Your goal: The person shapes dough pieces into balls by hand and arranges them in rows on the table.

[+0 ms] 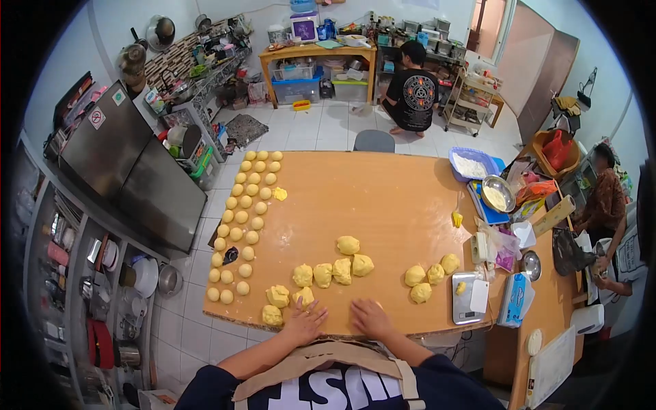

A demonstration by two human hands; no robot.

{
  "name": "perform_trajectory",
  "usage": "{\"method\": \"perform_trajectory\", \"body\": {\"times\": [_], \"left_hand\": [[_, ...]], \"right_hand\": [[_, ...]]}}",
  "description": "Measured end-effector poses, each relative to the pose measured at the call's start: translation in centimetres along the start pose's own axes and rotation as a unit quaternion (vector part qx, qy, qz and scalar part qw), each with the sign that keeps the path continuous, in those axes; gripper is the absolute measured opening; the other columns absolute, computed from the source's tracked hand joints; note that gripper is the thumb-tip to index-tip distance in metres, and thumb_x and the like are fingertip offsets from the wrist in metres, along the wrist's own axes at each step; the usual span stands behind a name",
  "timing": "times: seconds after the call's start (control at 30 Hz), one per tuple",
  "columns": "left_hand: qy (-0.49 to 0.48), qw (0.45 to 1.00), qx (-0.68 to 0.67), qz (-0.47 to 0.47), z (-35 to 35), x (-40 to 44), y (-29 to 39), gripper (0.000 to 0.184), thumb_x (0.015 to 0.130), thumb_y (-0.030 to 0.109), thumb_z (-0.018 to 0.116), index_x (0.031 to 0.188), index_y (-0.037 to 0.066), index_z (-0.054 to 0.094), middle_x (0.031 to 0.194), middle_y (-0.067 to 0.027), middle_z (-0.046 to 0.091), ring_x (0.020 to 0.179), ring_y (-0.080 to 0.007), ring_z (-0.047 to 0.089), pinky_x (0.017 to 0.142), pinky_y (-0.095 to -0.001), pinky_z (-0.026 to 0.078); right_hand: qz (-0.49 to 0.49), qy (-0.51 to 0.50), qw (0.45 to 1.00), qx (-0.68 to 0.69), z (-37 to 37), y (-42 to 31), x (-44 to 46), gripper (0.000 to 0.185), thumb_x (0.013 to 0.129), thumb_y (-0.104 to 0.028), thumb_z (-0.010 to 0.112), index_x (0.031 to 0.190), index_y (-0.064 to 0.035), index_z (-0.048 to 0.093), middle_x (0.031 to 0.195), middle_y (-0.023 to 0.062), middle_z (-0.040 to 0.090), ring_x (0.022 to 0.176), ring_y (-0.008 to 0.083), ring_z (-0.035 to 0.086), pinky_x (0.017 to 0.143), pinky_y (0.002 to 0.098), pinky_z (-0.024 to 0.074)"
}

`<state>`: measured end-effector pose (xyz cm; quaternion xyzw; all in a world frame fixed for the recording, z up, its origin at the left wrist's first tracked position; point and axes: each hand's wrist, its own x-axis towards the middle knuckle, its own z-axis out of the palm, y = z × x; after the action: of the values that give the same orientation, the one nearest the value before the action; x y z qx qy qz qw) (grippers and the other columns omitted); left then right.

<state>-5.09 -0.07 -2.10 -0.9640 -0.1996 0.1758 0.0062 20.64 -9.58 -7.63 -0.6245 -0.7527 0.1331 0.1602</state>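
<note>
Near the front edge of the wooden table [355, 198], my left hand [305, 323] lies with fingers spread, its fingertips just below a rough yellow dough lump [303, 296]. My right hand [371, 318] rests palm down, fingers stretched out; whether anything lies under its palm is hidden. Several more rough lumps [342, 270] sit in front of and between the hands. Further right is another group of lumps [435, 274], beside a scale [469, 298] with a small dough piece [460, 288] on it. Smooth round dough balls [241, 216] stand in rows along the left side.
A purple basin of flour [473, 164], a metal bowl [497, 194], a yellow brush [457, 219] and a blue tissue pack [516, 299] are at the right. A stool [374, 141] stands beyond the table. One person [412, 92] crouches at the back; another [605, 195] is at far right.
</note>
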Motion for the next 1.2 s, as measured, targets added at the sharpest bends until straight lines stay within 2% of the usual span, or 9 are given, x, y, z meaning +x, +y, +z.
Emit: {"method": "perform_trajectory", "body": {"times": [0.07, 0.3, 0.5, 0.6, 0.73, 0.83, 0.93, 1.03, 1.2], "left_hand": [[-0.014, 1.000, -0.015, -0.007, -0.4, 0.5, -0.1, 0.070, 0.092, 0.060, 0.044, 0.147, 0.016, 0.041, 0.155, 0.0033, 0.035, 0.149, -0.0251, 0.016, 0.114, -0.0661, -0.008], [-0.070, 0.996, -0.057, -0.018, -1.6, 0.8, 0.2, 0.071, 0.092, 0.060, 0.044, 0.148, 0.016, 0.038, 0.157, 0.0023, 0.032, 0.150, -0.0272, 0.012, 0.112, -0.0680, -0.009], [-0.082, 0.996, -0.043, 0.001, -1.4, 1.3, -0.1, 0.075, 0.091, 0.061, 0.046, 0.149, 0.014, 0.037, 0.158, 0.0011, 0.029, 0.150, -0.0285, 0.008, 0.111, -0.0688, -0.010], [-0.089, 0.995, -0.041, -0.006, -1.3, 1.4, 0.1, 0.077, 0.090, 0.061, 0.049, 0.149, 0.013, 0.037, 0.159, 0.0007, 0.028, 0.150, -0.0290, 0.007, 0.112, -0.0675, -0.009], [-0.108, 0.992, -0.058, -0.008, -3.0, 1.8, 0.2, 0.079, 0.089, 0.061, 0.050, 0.149, 0.011, 0.037, 0.159, 0.0004, 0.028, 0.150, -0.0291, 0.007, 0.113, -0.0661, -0.009], [-0.112, 0.993, -0.046, -0.003, -4.0, 1.5, 0.2, 0.081, 0.087, 0.062, 0.051, 0.148, 0.011, 0.038, 0.158, 0.0000, 0.029, 0.150, -0.0291, 0.007, 0.114, -0.0656, -0.009], [-0.103, 0.994, -0.036, -0.003, -2.8, 1.7, 0.0, 0.082, 0.086, 0.063, 0.052, 0.148, 0.010, 0.039, 0.158, -0.0003, 0.030, 0.150, -0.0288, 0.008, 0.114, -0.0660, -0.009], [-0.100, 0.994, -0.037, -0.005, -2.0, 1.6, 0.4, 0.082, 0.086, 0.062, 0.053, 0.147, 0.010, 0.039, 0.157, -0.0005, 0.031, 0.150, -0.0288, 0.008, 0.114, -0.0663, -0.008], [-0.122, 0.992, -0.041, -0.008, -3.5, 2.0, 0.4, 0.081, 0.086, 0.061, 0.054, 0.148, 0.011, 0.038, 0.157, -0.0007, 0.032, 0.150, -0.0292, 0.008, 0.113, -0.0668, -0.008]], "right_hand": [[-0.101, 0.029, 0.994, 0.027, 2.0, 3.7, -4.8, 0.053, 0.082, -0.027, 0.074, 0.130, -0.0105, 0.058, 0.135, 0.0154, 0.054, 0.126, 0.0334, 0.050, 0.106, 0.0448, 0.0404], [0.092, 0.184, 0.975, 0.085, -4.0, 2.8, 0.9, 0.045, 0.073, -0.019, 0.081, 0.114, -0.0047, 0.067, 0.125, 0.0170, 0.060, 0.117, 0.0344, 0.055, 0.099, 0.0432, 0.0462], [0.007, -0.053, 0.993, 0.100, 0.3, 1.1, -3.7, 0.038, 0.074, -0.020, 0.080, 0.105, -0.0028, 0.068, 0.115, 0.0160, 0.063, 0.111, 0.0345, 0.058, 0.096, 0.0426, 0.0466], [0.046, -0.019, 0.985, 0.167, -1.6, 5.5, -5.8, 0.036, 0.073, -0.021, 0.080, 0.102, -0.0032, 0.068, 0.111, 0.0151, 0.064, 0.109, 0.0332, 0.058, 0.094, 0.0428, 0.0468], [0.115, 0.239, 0.960, 0.091, -2.9, 1.6, 2.7, 0.027, 0.074, -0.020, 0.080, 0.092, -0.0039, 0.069, 0.107, 0.0154, 0.064, 0.102, 0.0333, 0.059, 0.087, 0.0439, 0.0495], [0.022, 0.105, 0.986, 0.125, 0.1, -0.1, 1.0, 0.025, 0.074, -0.016, 0.079, 0.093, -0.0043, 0.069, 0.108, 0.0164, 0.063, 0.102, 0.0340, 0.059, 0.087, 0.0434, 0.0496], [-0.051, 0.113, 0.967, 0.223, 2.1, 3.7, -4.8, 0.027, 0.075, -0.014, 0.078, 0.098, -0.0044, 0.068, 0.110, 0.0171, 0.062, 0.102, 0.0342, 0.059, 0.087, 0.0425, 0.0493], [0.095, -0.010, 0.980, 0.174, -1.5, 7.4, -5.7, 0.031, 0.075, -0.014, 0.078, 0.102, -0.0034, 0.067, 0.111, 0.0171, 0.062, 0.103, 0.0338, 0.059, 0.089, 0.0424, 0.0487], [0.172, 0.171, 0.964, 0.107, -2.9, 1.1, 2.8, 0.029, 0.076, -0.015, 0.077, 0.100, -0.0042, 0.068, 0.109, 0.0172, 0.063, 0.104, 0.0329, 0.059, 0.090, 0.0441, 0.0482]]}}
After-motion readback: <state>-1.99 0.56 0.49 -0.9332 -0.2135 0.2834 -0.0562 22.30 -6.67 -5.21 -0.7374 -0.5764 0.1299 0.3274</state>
